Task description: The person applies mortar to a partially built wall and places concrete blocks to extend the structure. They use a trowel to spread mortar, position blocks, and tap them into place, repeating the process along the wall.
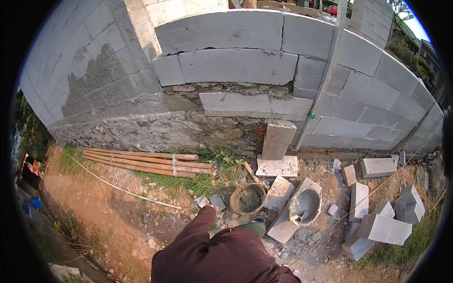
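Observation:
A dark maroon sleeve (203, 231) rises from the lower edge and ends near small block scraps (211, 202), left of a round basket of grey mortar (247, 199). Neither my left hand nor my right hand shows; the sleeve and my body cover them. A green boot (255, 228) stands just below the basket. To the right, a grey bucket (306, 204) of wet cement holds a yellow-handled tool (293, 218).
A grey block wall (236, 66) on rough stone footing has a gap propped by an upright block (277, 138). Loose blocks (382, 228) lie at right. Bamboo poles (146, 162) lie at left. A white string (118, 187) crosses the dirt.

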`<move>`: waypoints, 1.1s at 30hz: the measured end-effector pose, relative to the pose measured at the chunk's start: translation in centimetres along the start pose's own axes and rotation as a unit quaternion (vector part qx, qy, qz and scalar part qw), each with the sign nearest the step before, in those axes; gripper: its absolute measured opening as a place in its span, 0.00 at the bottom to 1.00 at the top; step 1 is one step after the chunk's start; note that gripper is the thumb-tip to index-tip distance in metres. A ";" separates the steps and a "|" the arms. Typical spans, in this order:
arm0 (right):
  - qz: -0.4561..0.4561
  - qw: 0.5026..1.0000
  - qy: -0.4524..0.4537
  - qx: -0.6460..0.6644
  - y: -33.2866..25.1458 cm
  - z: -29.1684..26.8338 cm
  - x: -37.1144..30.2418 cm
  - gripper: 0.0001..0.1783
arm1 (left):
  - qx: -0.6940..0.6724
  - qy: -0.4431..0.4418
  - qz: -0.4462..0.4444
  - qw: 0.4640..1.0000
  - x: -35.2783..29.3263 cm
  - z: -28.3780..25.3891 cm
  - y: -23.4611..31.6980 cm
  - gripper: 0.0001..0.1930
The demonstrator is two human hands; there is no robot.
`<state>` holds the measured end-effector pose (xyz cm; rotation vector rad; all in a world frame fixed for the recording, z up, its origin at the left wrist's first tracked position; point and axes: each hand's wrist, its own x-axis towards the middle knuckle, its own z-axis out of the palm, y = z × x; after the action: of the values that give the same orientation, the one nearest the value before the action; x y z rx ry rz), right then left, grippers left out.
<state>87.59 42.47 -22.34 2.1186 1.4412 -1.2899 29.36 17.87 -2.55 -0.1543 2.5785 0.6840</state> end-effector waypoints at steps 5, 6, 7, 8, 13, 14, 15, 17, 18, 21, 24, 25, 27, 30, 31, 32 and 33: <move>0.036 0.960 -0.029 0.275 -15.7 -16.1 2.5 0.15 | 0.253 -0.066 0.053 0.964 -2.3 -2.6 -5.0 0.16; 0.033 0.944 -0.027 0.327 -17.7 -19.4 1.8 0.15 | 0.326 -0.112 0.092 0.934 -4.5 -4.7 -2.3 0.16; 0.019 0.934 -0.045 0.354 -21.0 -22.0 2.0 0.15 | 0.359 -0.160 0.089 0.915 -5.7 -5.4 -2.2 0.16; -0.083 0.940 0.047 0.328 -27.0 -21.9 -3.1 0.12 | 0.395 -0.199 0.080 0.893 -7.2 -6.4 -2.2 0.17; -0.277 0.884 0.028 0.375 -33.7 -25.6 -5.5 0.09 | 0.328 -0.171 0.133 0.920 -4.4 -4.1 4.7 0.18; -0.245 0.912 0.048 0.325 -33.5 -25.4 -5.9 0.13 | 0.310 -0.144 0.153 0.927 -2.8 -2.4 6.4 0.19; -0.187 0.931 0.040 0.310 -33.0 -24.7 -6.3 0.12 | -0.029 -0.041 -0.092 0.995 -1.1 0.1 8.0 0.24; -0.067 0.958 0.034 0.276 -30.3 -24.3 -6.3 0.11 | -0.013 -0.089 0.014 0.996 1.5 -0.2 13.9 0.27; -0.041 0.961 0.003 0.272 -28.4 -24.4 -6.0 0.10 | -0.044 -0.077 0.027 0.996 3.1 0.8 16.9 0.25; 0.096 0.960 -0.034 0.259 -19.8 -23.7 -3.3 0.08 | -0.066 -0.036 0.131 0.988 -0.1 -1.2 28.0 0.23; 0.134 0.953 -0.087 0.256 -20.7 -26.6 -0.4 0.04 | -0.203 -0.016 0.102 0.974 -0.8 1.3 22.8 0.20; 0.120 0.941 -0.108 0.298 -19.9 -27.5 1.7 0.04 | -0.164 0.020 0.168 0.972 -1.8 2.2 22.0 0.19; 0.056 0.947 -0.087 0.303 -20.9 -29.2 4.3 0.06 | -0.194 -0.034 0.039 0.980 -5.0 3.7 19.1 0.17; -0.088 0.994 0.027 0.065 -25.1 -33.0 7.9 0.16 | 0.243 -0.103 -0.140 0.954 -11.5 5.3 11.6 0.21; -0.074 0.993 0.038 0.080 -26.0 -34.5 8.5 0.18 | 0.355 -0.157 -0.136 0.911 -14.4 5.6 11.5 0.21; -0.063 0.993 0.045 0.089 -26.6 -36.0 8.9 0.20 | 0.350 -0.186 -0.129 0.909 -17.5 6.1 11.7 0.21; -0.077 0.994 0.051 0.056 -27.1 -37.7 9.1 0.21 | 0.331 -0.207 -0.127 0.912 -20.2 6.7 12.2 0.21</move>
<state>85.07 84.86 -1.50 2.2117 1.6385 -1.3632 47.31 31.56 7.12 -0.1031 2.1766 -0.2501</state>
